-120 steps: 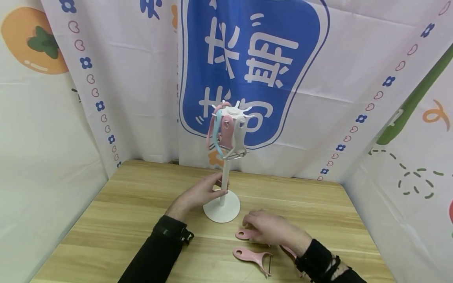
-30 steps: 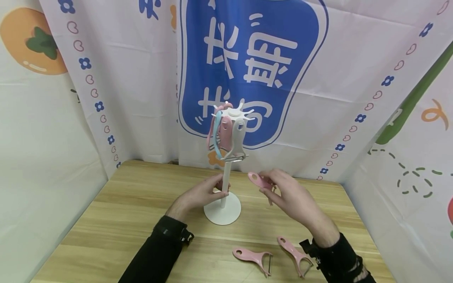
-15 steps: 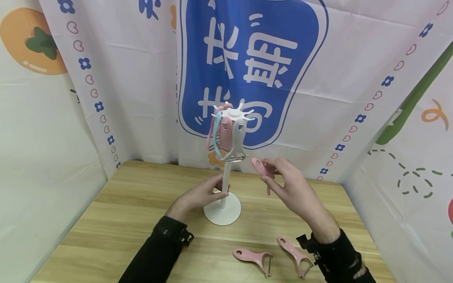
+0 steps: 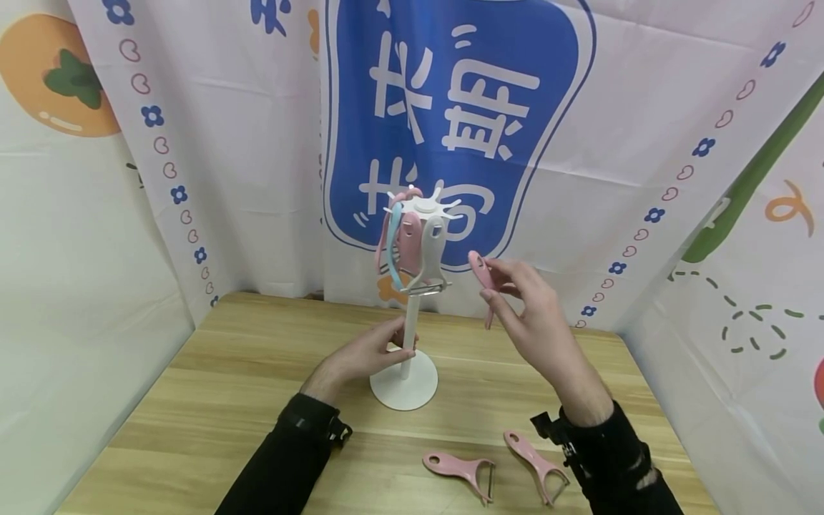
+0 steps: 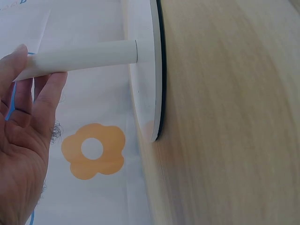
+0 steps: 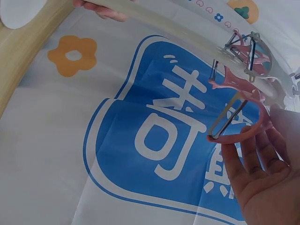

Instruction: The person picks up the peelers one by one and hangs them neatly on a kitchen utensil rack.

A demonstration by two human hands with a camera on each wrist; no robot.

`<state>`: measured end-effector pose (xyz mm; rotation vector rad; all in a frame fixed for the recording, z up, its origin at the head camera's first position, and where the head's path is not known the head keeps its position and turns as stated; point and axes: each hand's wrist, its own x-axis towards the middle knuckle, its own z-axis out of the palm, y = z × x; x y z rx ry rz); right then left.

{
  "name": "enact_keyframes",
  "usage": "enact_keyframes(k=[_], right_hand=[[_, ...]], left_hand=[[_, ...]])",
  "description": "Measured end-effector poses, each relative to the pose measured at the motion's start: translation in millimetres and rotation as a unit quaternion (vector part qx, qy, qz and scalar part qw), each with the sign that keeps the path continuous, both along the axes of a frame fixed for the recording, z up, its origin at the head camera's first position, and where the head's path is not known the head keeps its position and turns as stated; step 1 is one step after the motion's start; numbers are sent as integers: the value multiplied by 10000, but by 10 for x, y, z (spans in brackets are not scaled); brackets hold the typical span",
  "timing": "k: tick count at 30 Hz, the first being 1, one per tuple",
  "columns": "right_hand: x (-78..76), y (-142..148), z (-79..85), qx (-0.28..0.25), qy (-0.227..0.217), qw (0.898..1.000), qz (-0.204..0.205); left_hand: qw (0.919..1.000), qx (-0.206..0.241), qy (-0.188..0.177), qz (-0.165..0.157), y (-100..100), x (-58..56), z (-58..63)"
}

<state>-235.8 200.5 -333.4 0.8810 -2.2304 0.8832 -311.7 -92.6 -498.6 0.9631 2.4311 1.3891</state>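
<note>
My left hand [image 4: 370,352] grips the post of a white rotating-style rack [image 4: 409,336] low down, just above its round base; in the left wrist view the thumb and fingers wrap the post [image 5: 89,56]. Up to the right, my right hand [image 4: 537,315] pinches a pink peeler [image 4: 480,270], handle hole upward and blade end down. The right wrist view shows this peeler's forked head [image 6: 239,136] beside the fingers. On the rack's hooks hang a white peeler [image 4: 433,250], a pink peeler [image 4: 410,243], a light blue one [image 4: 392,243] and another pink one behind.
Two pink peelers lie on the wooden table [image 4: 244,400]: one in front [image 4: 453,466], the other to its right [image 4: 534,461], near my right sleeve. Several bare hooks [image 4: 450,205] stick out on the rack's right. A printed curtain [image 4: 270,179] stands behind the table.
My right hand has picked up a pink peeler from the table and raised it, tipping its handle more upright. The left hand stays on the post.
</note>
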Motion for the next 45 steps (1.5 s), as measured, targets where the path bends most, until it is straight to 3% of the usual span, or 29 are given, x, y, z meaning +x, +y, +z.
enact_keyframes(k=[24,36,45], right_hand=[[-78,-248,356,-545,96,9983,-204],[-109,-342,424,-344,9,9990,-283],[-117,-383,405,-336,-315,9985,-311]], left_hand=[[9999,104,-31,-16,17,2,3],[10000,86,-42,20,4,13,2],[9999,79,-80,11,12,13,12]])
